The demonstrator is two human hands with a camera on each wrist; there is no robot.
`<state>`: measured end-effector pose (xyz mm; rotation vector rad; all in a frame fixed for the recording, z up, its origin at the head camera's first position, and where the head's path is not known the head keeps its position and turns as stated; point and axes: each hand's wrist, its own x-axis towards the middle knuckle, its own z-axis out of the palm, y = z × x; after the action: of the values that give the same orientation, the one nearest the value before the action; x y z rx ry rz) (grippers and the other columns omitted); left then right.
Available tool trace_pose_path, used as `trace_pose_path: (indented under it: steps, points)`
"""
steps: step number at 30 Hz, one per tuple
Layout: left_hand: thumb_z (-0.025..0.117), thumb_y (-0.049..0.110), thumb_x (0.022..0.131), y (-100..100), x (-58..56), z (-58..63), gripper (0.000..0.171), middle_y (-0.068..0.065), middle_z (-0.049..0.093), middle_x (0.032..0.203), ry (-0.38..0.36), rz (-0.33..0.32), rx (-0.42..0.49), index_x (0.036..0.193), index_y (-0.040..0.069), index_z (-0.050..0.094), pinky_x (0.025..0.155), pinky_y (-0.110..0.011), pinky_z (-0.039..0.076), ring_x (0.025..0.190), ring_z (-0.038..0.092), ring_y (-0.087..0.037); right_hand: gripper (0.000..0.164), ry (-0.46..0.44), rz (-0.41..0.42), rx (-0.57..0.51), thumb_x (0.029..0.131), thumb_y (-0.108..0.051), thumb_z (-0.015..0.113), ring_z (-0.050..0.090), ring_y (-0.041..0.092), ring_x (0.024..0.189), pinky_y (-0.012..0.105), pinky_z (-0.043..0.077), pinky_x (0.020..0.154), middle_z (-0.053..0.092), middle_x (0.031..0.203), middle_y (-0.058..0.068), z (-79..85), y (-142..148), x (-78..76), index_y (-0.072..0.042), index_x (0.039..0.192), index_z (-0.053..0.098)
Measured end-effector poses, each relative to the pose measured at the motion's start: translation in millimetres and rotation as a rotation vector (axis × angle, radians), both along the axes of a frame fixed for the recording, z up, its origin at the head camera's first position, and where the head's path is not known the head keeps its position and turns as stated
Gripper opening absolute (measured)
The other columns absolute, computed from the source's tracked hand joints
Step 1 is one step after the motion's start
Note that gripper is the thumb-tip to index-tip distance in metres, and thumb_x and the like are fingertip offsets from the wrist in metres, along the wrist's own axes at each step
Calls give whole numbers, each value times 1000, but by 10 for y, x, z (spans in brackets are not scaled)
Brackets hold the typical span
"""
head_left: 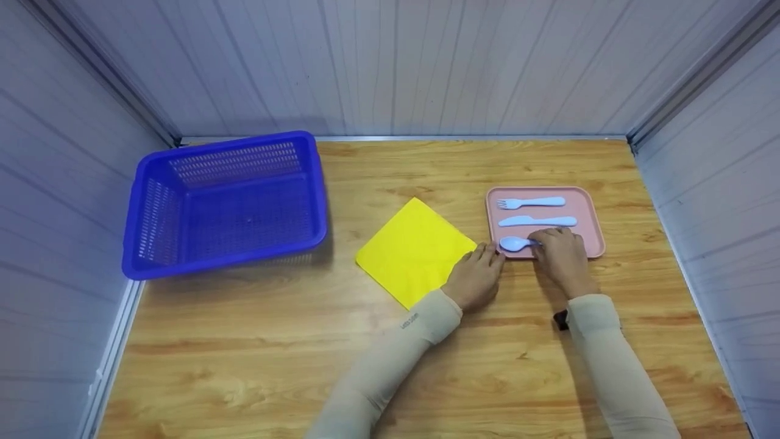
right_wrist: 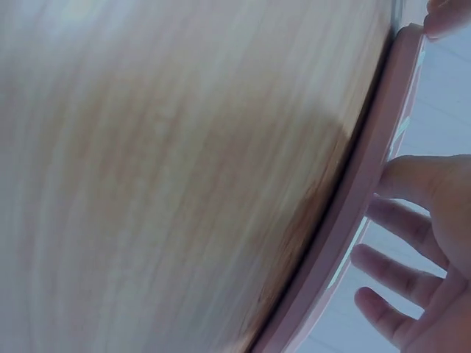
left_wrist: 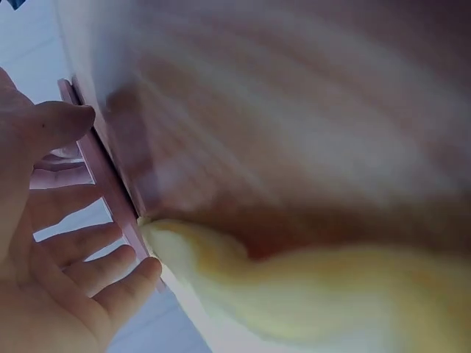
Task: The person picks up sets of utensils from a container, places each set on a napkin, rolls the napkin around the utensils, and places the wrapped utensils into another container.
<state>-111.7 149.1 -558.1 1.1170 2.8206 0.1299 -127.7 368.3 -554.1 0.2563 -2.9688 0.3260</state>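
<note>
A pink tray (head_left: 594, 228) lies at the right with a light blue fork (head_left: 536, 202), knife (head_left: 542, 221) and spoon (head_left: 514, 244) in rows. My right hand (head_left: 562, 256) reaches over the near edge and pinches the spoon's handle, mostly hidden under the fingers. In the right wrist view the thumb (right_wrist: 412, 176) is at the tray's rim. My left hand (head_left: 475, 275) touches the tray's near left corner, its fingers (left_wrist: 73, 243) fairly straight along the rim in the left wrist view. Under that hand's edge lies a yellow napkin (head_left: 411, 253), turned like a diamond.
A blue slotted basket (head_left: 225, 259) stands at the back left of the wooden table (head_left: 244, 366). Pale panel walls (head_left: 396, 67) close off the back and both sides. A dark band (head_left: 561, 320) sits at the right wrist.
</note>
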Motion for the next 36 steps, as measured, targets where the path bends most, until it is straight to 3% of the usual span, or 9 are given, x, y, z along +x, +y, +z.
trace_pose_path:
  steps: [5, 9, 13, 20, 24, 30, 36]
  points:
    - [53, 30, 100, -216, 3, 62, 51, -15, 43, 152, 47, -9, 75, 145, 6, 50, 111, -38, 37, 140, 40, -30, 14, 122, 70, -51, 90, -3, 71, 65, 39, 94, 59, 49, 81, 74, 99, 14, 61, -56, -40, -8, 102, 77]
    - [59, 29, 98, -572, 45, 72, 45, -18, 50, 146, 71, 51, 108, 137, 5, 58, 110, -38, 39, 136, 46, -31, 10, 237, 195, -72, 91, -5, 71, 68, 37, 79, 54, 53, 69, 74, 90, 14, 144, -230, -123, -5, 100, 77]
    - [61, 28, 98, -950, 92, 74, 43, -20, 52, 144, 71, 110, 116, 134, 4, 60, 106, -39, 44, 133, 50, -31, 11, 280, 220, -83, 89, -4, 74, 66, 37, 71, 52, 52, 58, 72, 87, 15, 268, -447, -170, -2, 100, 76]
    - [66, 21, 95, -1536, 152, 76, 38, -24, 51, 142, 44, 247, 171, 128, 1, 62, 103, -46, 46, 130, 50, -38, 14, 87, 190, -230, 93, -7, 70, 65, 33, 80, 45, 55, 67, 69, 92, 17, 498, -1021, -337, 3, 103, 72]
    - [68, 18, 93, -1731, 170, 50, 37, -26, 52, 139, 53, 276, 205, 125, 0, 64, 99, -49, 48, 127, 52, -41, 17, -28, 137, -326, 95, -12, 69, 67, 28, 79, 40, 57, 64, 71, 94, 17, 568, -1371, -466, 2, 104, 71]
    - [69, 16, 91, -1834, 166, -8, 36, -27, 52, 137, 15, 289, 216, 122, 0, 64, 96, -49, 50, 126, 52, -42, 21, -157, 0, -416, 94, -15, 69, 67, 24, 76, 36, 57, 64, 71, 94, 15, 466, -1830, -601, 1, 107, 71]
    - [70, 17, 91, -1850, 160, -6, 35, -27, 52, 137, -45, 307, 182, 121, 0, 64, 97, -48, 50, 126, 51, -41, 21, -220, -43, -455, 93, -15, 67, 61, 20, 72, 31, 54, 61, 68, 88, 11, 278, -2152, -658, 1, 105, 71]
